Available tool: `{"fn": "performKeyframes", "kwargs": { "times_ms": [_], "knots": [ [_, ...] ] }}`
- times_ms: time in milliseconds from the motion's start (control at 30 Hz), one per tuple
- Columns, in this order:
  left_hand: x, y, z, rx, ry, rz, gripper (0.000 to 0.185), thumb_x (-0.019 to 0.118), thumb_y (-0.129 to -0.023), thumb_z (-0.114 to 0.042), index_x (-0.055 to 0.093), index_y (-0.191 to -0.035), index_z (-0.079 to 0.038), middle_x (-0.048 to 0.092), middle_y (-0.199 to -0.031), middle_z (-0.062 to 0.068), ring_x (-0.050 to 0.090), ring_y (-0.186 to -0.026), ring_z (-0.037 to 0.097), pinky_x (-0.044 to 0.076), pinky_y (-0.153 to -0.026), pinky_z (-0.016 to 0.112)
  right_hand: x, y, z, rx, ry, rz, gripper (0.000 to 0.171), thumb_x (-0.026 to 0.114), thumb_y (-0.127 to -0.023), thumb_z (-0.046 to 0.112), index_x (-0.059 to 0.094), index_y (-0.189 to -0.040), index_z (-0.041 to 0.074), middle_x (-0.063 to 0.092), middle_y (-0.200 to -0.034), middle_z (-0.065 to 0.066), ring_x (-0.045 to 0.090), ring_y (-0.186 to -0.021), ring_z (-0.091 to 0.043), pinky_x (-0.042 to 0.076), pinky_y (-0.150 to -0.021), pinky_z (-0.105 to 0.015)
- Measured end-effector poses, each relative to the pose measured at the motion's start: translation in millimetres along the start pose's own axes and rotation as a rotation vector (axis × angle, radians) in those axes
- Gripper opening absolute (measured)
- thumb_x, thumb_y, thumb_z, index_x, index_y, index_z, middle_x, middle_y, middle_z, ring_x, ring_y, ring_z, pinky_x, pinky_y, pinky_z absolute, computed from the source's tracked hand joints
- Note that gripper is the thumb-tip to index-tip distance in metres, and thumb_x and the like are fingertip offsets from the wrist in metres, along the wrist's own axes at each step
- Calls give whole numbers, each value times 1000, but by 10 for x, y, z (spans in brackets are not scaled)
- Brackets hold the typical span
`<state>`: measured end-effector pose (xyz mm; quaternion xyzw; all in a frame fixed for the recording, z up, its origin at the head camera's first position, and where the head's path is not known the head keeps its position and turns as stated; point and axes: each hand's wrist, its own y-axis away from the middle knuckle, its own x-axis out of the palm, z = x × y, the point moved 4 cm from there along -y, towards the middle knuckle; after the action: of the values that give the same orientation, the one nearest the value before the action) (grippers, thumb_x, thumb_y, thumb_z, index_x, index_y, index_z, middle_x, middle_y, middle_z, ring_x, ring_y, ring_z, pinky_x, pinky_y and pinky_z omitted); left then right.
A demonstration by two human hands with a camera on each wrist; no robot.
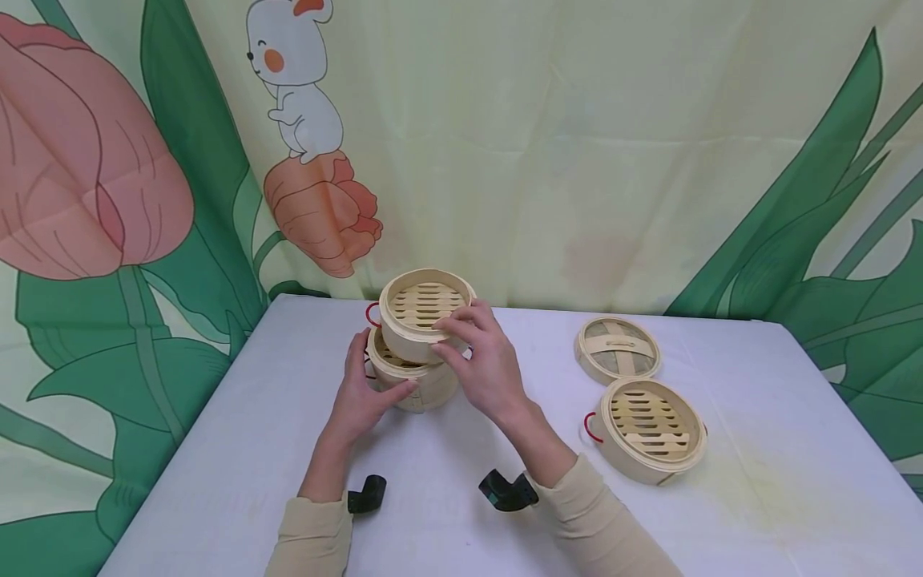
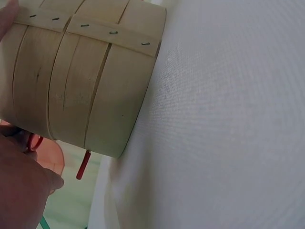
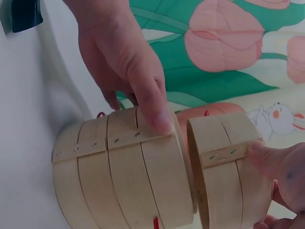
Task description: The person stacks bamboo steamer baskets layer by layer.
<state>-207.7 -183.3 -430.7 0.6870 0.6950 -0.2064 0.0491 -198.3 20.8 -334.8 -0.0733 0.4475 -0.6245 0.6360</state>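
In the head view, a round bamboo steamer basket with a slatted floor and red side loops is held above a stack of bamboo steamer baskets. My right hand pinches the raised basket by its right side, thumb in front and fingers over the rim. The left hand grips the stack's left side, its thumb lying across the front. A narrow gap shows in the right wrist view between the raised basket and the stack. Stapled seams run along both walls. What lies inside the stack is mostly hidden.
To the right on the white table, a woven bamboo lid with a small handle lies behind another steamer basket with a red loop. A printed curtain hangs behind the table's far edge.
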Motion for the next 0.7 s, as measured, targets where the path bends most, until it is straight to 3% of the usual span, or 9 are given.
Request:
{"fn": "performKeyframes", "kwargs": {
  "times_ms": [267, 700],
  "knots": [
    [4, 13, 10, -85, -22, 0, 116, 89, -77, -33, 12, -160, -12, 21, -159, 11, 23, -145, 29, 19, -116, 59, 112, -1, 65, -5, 2, 20, 23, 85, -80, 6, 77, -102, 4, 59, -103, -6, 54, -111, -25, 53, -87, -40],
    [7, 22, 10, -78, 13, -16, 111, 90, -77, -29, 16, -159, -18, 28, -154, 10, 26, -143, 29, 17, -115, 61, 194, 8, 139, -3, 43, 32, 23, 86, -79, 7, 78, -101, 5, 60, -104, -6, 57, -105, -24, 53, -84, -39]
  ]
}}
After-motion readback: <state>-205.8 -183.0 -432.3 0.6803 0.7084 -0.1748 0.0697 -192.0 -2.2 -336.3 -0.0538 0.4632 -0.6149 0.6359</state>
